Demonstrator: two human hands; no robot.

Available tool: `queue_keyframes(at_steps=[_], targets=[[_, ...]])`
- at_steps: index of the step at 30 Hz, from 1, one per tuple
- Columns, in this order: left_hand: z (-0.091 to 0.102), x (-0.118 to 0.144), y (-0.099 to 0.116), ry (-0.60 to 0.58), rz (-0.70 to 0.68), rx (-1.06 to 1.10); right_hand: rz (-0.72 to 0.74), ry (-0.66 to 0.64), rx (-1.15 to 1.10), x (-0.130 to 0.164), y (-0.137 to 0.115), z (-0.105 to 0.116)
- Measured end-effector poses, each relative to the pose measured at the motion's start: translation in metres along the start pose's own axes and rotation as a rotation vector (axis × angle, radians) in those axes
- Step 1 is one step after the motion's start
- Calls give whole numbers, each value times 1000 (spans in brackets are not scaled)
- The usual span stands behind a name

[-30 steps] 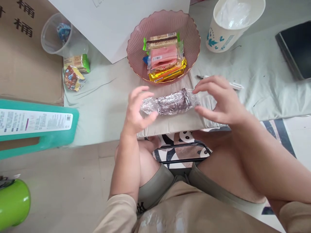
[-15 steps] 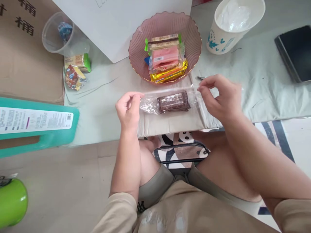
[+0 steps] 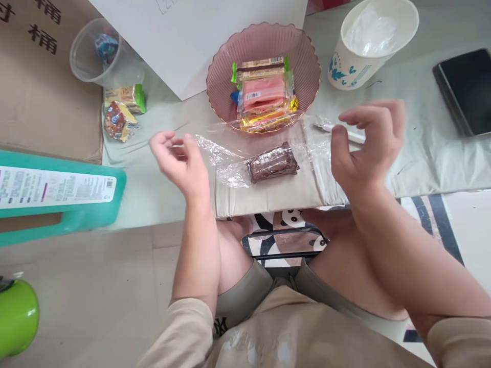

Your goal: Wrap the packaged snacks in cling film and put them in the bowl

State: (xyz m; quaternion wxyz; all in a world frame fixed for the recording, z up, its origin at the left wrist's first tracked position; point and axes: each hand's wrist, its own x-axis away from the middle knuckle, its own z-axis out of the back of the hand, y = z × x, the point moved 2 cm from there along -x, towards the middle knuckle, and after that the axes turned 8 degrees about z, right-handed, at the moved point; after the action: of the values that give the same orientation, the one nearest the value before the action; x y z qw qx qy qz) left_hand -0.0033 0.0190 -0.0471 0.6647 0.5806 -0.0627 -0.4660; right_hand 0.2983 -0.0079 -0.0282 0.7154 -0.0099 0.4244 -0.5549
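A dark brown snack bar (image 3: 272, 163) lies on a clear, crinkly sheet of plastic wrap (image 3: 226, 153) at the near edge of the pale cloth-covered table (image 3: 161, 168). The bar is long and bumpy. Its long side runs left to right, with the right end tipped a little farther away.

The left hand (image 3: 180, 162) is up just left of the wrap, fingers loosely curled and apart, holding nothing. The right hand (image 3: 364, 140) is up on the right, fingers spread and bent, also holding nothing.

Farther away stands a pink ribbed glass bowl (image 3: 303, 66) of wrapped snacks. A white paper cup (image 3: 353, 66) is far right.
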Motion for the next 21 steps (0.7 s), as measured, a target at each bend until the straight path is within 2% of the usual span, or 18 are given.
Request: queue_keyframes(at_steps=[1,2,3,5,7,10,13,15,19,21], targets=[[5,7,6,29,-59,-14,29,-17,-10,3,-5,0],[9,16,12,4,-127,-40,62,-68,-33,6,-9,-1],[10,25,18,-84,-199,-76,97,-144,-64,8,-12,-5],[6,42,25,-332,-295,-187,148,-306,-117,10,-14,-14],[0,51,25,-516,-281,-336,156,-411,-135,11,-10,-22],[-4,48,18,-624,-185,-486,118,-479,-142,9,-2,-26],[0,38,16,-687,-187,-445,88,-504,-169,6,1,-21],[7,33,19,-688,-226,-365,92,-503,-200,4,-1,-13],[25,27,29,-576,-343,-238,69,-580,-242,3,-6,2],[32,28,33,-559,-413,-154,68,-640,-256,4,-8,7]])
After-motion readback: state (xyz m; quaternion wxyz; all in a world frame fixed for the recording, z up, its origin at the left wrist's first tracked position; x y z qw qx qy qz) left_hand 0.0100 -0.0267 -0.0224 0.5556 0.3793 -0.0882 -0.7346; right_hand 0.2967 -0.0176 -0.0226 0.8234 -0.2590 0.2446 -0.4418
